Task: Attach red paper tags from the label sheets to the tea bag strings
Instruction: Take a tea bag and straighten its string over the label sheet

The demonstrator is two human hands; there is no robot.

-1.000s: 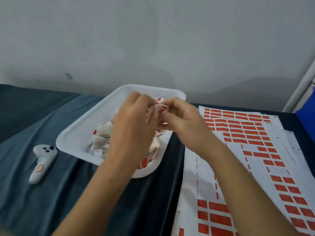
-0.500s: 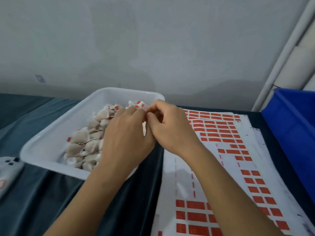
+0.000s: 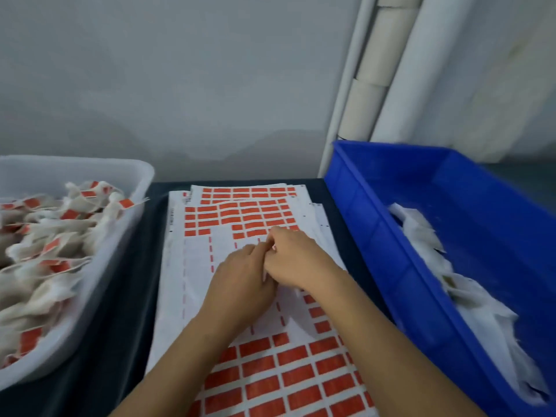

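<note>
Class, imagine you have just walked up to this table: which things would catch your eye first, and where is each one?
The label sheets with rows of red tags fill the middle, and both hands, left and right, meet over them. On the right stands a bright blue bin holding white bags. On the left a white tray is heaped with tea bags that already carry red tags.

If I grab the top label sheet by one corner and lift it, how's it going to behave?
Probably floppy: the top label sheet is thin paper lying flat on a stack, so it should droop. Likely light, and many red tags are already gone from its middle. It may slide over the sheets beneath, though both hands, left hand and right hand, rest on it now.
</note>
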